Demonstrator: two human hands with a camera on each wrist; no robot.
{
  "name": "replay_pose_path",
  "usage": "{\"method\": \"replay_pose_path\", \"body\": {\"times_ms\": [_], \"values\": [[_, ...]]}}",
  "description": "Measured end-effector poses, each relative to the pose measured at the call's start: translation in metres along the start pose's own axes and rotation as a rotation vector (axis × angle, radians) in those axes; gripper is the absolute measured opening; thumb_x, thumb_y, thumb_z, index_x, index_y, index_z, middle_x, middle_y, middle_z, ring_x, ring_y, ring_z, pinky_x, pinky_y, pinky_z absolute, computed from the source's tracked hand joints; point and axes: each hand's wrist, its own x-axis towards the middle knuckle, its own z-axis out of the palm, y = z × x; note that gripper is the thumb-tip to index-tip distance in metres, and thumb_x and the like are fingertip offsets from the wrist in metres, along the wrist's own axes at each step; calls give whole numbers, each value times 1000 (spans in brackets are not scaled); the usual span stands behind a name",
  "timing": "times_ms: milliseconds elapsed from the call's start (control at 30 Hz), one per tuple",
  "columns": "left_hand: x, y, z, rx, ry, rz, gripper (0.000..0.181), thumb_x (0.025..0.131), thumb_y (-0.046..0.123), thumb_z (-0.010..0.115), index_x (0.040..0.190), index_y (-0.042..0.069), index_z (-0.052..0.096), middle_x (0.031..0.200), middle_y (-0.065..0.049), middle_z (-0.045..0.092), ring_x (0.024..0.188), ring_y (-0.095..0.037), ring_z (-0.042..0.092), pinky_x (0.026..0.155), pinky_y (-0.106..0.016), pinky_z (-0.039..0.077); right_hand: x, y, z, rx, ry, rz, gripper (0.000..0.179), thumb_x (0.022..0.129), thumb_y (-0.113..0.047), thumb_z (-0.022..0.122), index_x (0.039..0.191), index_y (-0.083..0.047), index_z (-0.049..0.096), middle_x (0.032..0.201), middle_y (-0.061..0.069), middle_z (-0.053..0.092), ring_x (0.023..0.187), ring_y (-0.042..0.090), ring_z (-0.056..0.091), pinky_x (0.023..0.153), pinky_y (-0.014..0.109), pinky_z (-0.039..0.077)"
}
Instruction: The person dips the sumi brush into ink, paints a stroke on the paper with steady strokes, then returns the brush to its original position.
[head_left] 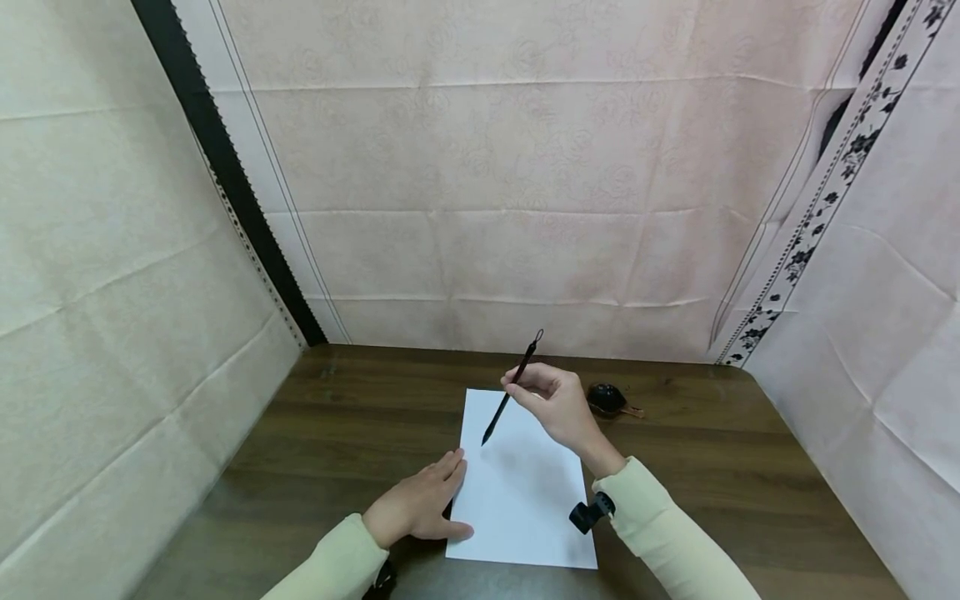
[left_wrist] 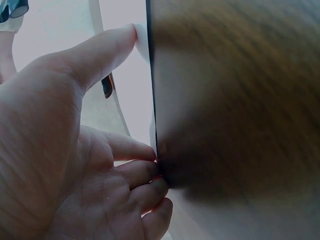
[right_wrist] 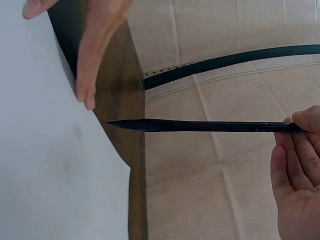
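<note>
A white sheet of paper [head_left: 517, 508] lies on the brown wooden table. My right hand [head_left: 551, 402] pinches a dark brush [head_left: 498, 421] by its upper shaft, above the top part of the sheet. The brush slants, its pointed dark tip [right_wrist: 125, 124] down toward the paper and its hanging loop up. In the right wrist view thumb and fingers grip the shaft at the right edge. My left hand [head_left: 426, 500] rests at the sheet's left edge, thumb and fingertips touching the paper, fingers loosely extended; the left wrist view shows the thumb [left_wrist: 117, 45] on it.
Just right of my right hand stands a small glossy black object [head_left: 606, 397] with a brown piece sticking out. Pale cloth walls [head_left: 480, 208] enclose the table [head_left: 337, 433] at the back and both sides. Black cameras are strapped to both wrists.
</note>
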Motion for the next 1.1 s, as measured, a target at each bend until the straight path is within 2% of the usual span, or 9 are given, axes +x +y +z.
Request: {"method": "replay_pose_path", "body": {"times_ms": [300,433,567,700,833,1100], "values": [[3,-1,3,14,1,-1,102,79,68,64,153,8,27,164,-8,17,151,-25,21,118,-46,32,-13,11,8,26,-7,57,17,89,-20,70,105,-16,71,104,2,74,99,16,71,88,22,56],[5,-3,4,15,-5,-10,104,78,70,63,154,9,26,164,-7,16,151,-24,21,117,-46,33,-17,5,12,40,-17,63,17,90,-12,68,106,-9,71,106,9,73,101,22,71,89,23,56],[6,-4,4,8,-6,-10,103,79,69,63,154,9,25,164,-7,15,151,-24,20,117,-46,32,-20,-1,14,18,-23,63,18,90,-10,67,107,-6,70,107,11,73,100,20,71,89,23,56],[6,-3,4,3,-7,-18,103,78,69,64,154,10,25,164,-5,15,151,-23,20,118,-46,32,-21,10,14,-14,-17,75,18,90,-18,68,107,-14,72,107,4,74,100,14,70,89,22,56],[6,-3,4,1,-9,-24,103,78,69,64,154,10,25,164,-5,15,151,-23,21,118,-46,32,-21,20,12,-18,-21,89,18,90,-24,69,107,-19,72,107,-1,74,100,13,70,89,23,56],[8,-3,5,10,-14,-25,104,78,69,63,154,10,24,165,-6,14,151,-24,20,118,-47,32,-24,-1,7,-24,-47,94,17,91,-13,67,107,-7,72,106,8,74,101,20,70,90,26,56]]}}
